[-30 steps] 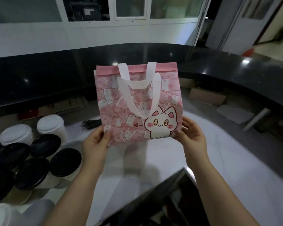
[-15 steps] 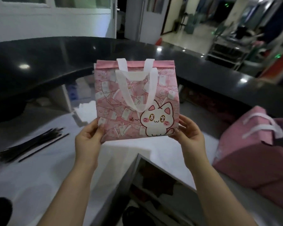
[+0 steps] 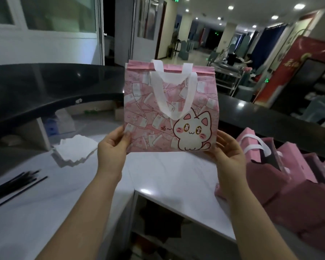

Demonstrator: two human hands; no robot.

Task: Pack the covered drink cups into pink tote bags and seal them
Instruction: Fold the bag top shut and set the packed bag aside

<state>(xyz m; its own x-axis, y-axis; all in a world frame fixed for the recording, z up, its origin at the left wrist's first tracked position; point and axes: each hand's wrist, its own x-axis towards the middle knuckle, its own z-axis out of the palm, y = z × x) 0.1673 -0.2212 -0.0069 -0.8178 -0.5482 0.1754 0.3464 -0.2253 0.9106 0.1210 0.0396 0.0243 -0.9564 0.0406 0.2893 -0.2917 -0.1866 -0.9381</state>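
Observation:
A pink tote bag (image 3: 169, 113) with white handles and a white cat print hangs upright above the white counter, its top edge folded flat. My left hand (image 3: 113, 147) grips its lower left corner, thumb on the front face. My right hand (image 3: 227, 149) holds the lower right corner, fingers curled behind the bag. No drink cups show in this view.
Several more pink tote bags (image 3: 281, 177) lie on the counter to the right. A stack of white napkins (image 3: 75, 149) and a bundle of black straws (image 3: 13, 186) lie at left. A raised black countertop (image 3: 45, 89) curves behind. The white counter (image 3: 173, 177) has an inner corner below the bag.
The view has swung to the right: the cups at left have left the frame and the pile of pink bags has come in. Both hands keep the same hold on the bag.

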